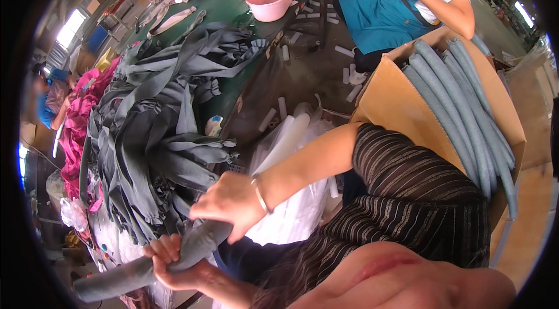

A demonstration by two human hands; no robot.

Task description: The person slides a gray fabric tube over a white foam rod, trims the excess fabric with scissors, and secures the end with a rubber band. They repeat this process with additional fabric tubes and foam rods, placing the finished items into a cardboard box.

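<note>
A long tube in a grey fabric sleeve slants across the lower left, in front of my body. My left hand is closed round its middle, fingers wrapped over the fabric. At the tube's upper end my right hand, with a bangle at the wrist, grips the fabric, thumb on the near side; its fingertips are partly hidden. Just beyond my hands, a heap of loose grey fabric sleeves covers the table. White foam tubes stand in a clear plastic bag beneath my right forearm.
A cardboard box of grey covered tubes stands at the right. A co-worker in a teal apron holds a grey tube. A pink basin sits on the green table. Magenta fabric lies left; short white pieces litter the floor.
</note>
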